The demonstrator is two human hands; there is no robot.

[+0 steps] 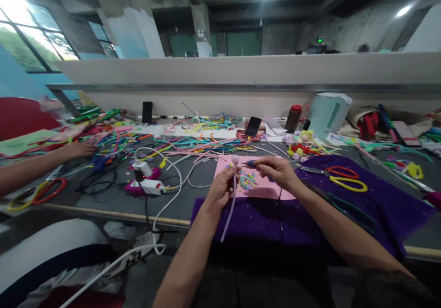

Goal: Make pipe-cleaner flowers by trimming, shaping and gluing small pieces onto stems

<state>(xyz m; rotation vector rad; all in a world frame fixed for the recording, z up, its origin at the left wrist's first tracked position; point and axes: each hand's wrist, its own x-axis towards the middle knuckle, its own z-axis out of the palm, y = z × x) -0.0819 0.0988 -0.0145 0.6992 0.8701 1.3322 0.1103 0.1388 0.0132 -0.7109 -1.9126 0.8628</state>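
Note:
My left hand (pixel 220 187) pinches a pale lilac pipe cleaner (pixel 230 207) that stands nearly upright, with a small fluffy ball at its top end. My right hand (pixel 275 170) holds a dark blue pen-like tool (pixel 251 163) with its tip pointed at that top end. Both hands hover over a pink sheet (pixel 272 189) carrying a pile of small coloured pieces (pixel 248 179). The sheet lies on a purple felt cloth (pixel 379 202).
Scissors with red and yellow handles (pixel 344 178) lie on the cloth to the right. Coloured pipe cleaners (pixel 193 145) litter the table behind. A power strip with white cables (pixel 149 184) sits left. Another person's arm (pixel 41 163) reaches in at far left. A phone (pixel 253 126), jar (pixel 293 117) and kettle (pixel 329 113) stand at the back.

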